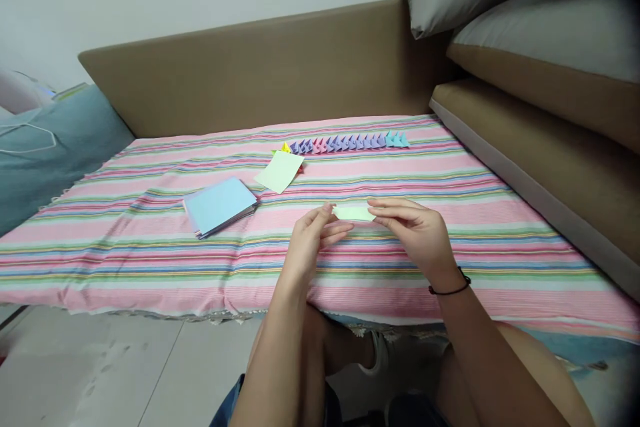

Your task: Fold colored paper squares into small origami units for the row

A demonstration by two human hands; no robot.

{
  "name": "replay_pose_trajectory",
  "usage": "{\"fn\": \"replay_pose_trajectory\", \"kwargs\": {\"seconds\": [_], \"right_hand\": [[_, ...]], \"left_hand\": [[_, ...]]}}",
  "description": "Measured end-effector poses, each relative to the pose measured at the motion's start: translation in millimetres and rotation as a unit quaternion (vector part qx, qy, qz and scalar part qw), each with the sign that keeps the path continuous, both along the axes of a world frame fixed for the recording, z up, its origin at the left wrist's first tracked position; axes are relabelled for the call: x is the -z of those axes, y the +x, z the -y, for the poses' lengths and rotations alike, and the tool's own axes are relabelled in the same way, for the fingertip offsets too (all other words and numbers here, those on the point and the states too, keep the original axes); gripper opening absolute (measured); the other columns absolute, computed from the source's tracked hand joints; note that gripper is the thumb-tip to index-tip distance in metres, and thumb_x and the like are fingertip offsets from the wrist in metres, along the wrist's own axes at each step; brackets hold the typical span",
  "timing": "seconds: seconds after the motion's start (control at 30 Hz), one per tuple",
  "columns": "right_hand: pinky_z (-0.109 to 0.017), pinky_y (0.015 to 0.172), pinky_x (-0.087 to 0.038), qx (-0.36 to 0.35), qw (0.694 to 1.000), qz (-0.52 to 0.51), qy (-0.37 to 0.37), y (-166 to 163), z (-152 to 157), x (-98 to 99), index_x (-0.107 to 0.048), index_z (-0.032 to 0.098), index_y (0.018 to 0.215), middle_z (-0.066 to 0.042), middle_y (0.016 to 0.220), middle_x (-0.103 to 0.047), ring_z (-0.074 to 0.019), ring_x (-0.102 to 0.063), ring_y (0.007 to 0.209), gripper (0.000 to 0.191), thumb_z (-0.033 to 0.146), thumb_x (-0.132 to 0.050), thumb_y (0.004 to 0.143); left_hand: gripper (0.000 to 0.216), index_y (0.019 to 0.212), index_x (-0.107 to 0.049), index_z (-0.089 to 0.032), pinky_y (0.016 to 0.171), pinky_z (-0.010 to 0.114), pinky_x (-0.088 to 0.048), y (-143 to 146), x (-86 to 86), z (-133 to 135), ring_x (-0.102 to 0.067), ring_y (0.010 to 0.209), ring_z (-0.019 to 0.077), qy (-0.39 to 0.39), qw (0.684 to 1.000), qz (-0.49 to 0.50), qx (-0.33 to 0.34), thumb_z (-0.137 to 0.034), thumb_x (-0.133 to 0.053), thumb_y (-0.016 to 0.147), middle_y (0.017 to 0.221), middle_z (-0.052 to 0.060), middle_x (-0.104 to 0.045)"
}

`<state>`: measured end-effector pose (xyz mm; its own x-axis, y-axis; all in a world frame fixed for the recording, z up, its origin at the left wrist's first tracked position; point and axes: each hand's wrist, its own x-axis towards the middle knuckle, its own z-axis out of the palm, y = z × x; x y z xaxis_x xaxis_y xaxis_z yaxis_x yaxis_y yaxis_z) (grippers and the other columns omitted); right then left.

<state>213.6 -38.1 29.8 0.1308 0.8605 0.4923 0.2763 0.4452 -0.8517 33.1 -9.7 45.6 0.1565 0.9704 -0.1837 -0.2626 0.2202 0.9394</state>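
Note:
My left hand (313,240) and my right hand (415,233) pinch the two ends of a small folded pale yellow-green paper strip (353,213), held just above the striped cloth (150,247). Both hands have their fingers closed on it. A black band sits on my right wrist. To the left lies a stack of square papers with a light blue sheet on top (220,205). A single pale yellow sheet (280,171) lies behind it. Further back a row of several small folded paper pieces (350,142) in yellow, purple, pink and teal runs across the cloth.
The pink striped cloth covers a bed or sofa with a brown backrest (260,67). Grey and brown cushions (540,47) are stacked at the right. A teal pillow (55,147) lies at the left. My knees and the tiled floor (125,373) show below.

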Motion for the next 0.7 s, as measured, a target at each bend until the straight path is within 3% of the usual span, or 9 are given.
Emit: {"fn": "replay_pose_trajectory", "kwargs": {"seconds": [0.1,0.23,0.3,0.37,0.47,0.57,0.7], "right_hand": [[-0.034,0.085,-0.056,-0.019,1.0,0.012,0.011,-3.1,-2.4,2.2,-0.075,0.024,0.089,-0.004,0.106,-0.071,-0.0214,-0.063,0.105,0.016,0.019,-0.061,0.083],[-0.036,0.088,-0.056,-0.06,0.99,-0.103,-0.073,-5.5,-7.9,8.9,-0.068,0.023,0.109,-0.006,0.118,-0.066,-0.0201,-0.066,0.099,0.025,0.028,-0.061,0.085],[-0.036,0.087,-0.057,-0.084,0.982,-0.135,-0.105,-5.6,-10.9,14.4,-0.066,0.021,0.109,-0.007,0.115,-0.068,-0.0197,-0.069,0.093,0.028,0.032,-0.062,0.084],[-0.036,0.086,-0.057,-0.087,0.984,-0.114,-0.104,-6.1,-13.6,21.0,-0.067,0.018,0.104,-0.008,0.106,-0.071,-0.0215,-0.07,0.091,0.028,0.033,-0.065,0.081],[-0.037,0.082,-0.058,-0.033,0.996,-0.046,-0.069,-8.6,-16.3,31.0,-0.069,0.016,0.098,-0.009,0.095,-0.074,-0.0234,-0.071,0.087,0.025,0.034,-0.064,0.081],[-0.038,0.085,-0.056,0.013,0.999,-0.005,-0.036,-12.4,-16.4,40.3,-0.07,0.017,0.098,-0.008,0.098,-0.073,-0.0235,-0.07,0.092,0.023,0.033,-0.062,0.082],[-0.038,0.085,-0.056,0.029,0.997,0.076,0.006,-16.6,-14.2,52.7,-0.069,0.02,0.099,-0.006,0.098,-0.073,-0.0225,-0.07,0.09,0.021,0.03,-0.058,0.084]], "left_hand": [[0.042,0.097,-0.065,-0.014,0.07,0.024,-0.056,0.5,4.6,-2.7,-0.067,0.068,0.0128,0.033,0.999,0.012,-0.016,-0.03,-0.081,0.062,0.073,0.001,-0.066],[0.035,0.091,-0.065,-0.013,0.067,0.023,-0.055,0.1,11.7,-7.6,-0.062,0.062,0.0095,0.109,0.993,-0.005,-0.052,-0.026,-0.079,0.061,0.058,-0.006,-0.056],[0.036,0.092,-0.065,-0.014,0.068,0.024,-0.055,0.1,15.2,-9.9,-0.062,0.062,0.0095,0.129,0.99,-0.012,-0.054,-0.026,-0.078,0.062,0.057,-0.007,-0.053],[0.038,0.096,-0.064,-0.015,0.069,0.025,-0.055,0.5,19.0,-12.0,-0.063,0.064,0.0104,0.138,0.989,-0.025,-0.048,-0.026,-0.077,0.062,0.059,-0.007,-0.055],[0.041,0.102,-0.062,-0.015,0.071,0.027,-0.055,2.0,26.0,-15.0,-0.067,0.073,0.0139,0.136,0.989,-0.05,-0.042,-0.031,-0.073,0.066,0.07,-0.001,-0.065],[0.034,0.099,-0.065,-0.012,0.071,0.03,-0.056,3.0,33.9,-17.7,-0.069,0.078,0.0176,0.128,0.987,-0.089,-0.031,-0.038,-0.062,0.078,0.081,0.007,-0.07],[0.027,0.095,-0.068,-0.012,0.073,0.03,-0.055,2.7,43.3,-17.5,-0.069,0.08,0.0177,0.149,0.972,-0.178,-0.031,-0.034,-0.055,0.084,0.092,0.009,-0.073]]}}
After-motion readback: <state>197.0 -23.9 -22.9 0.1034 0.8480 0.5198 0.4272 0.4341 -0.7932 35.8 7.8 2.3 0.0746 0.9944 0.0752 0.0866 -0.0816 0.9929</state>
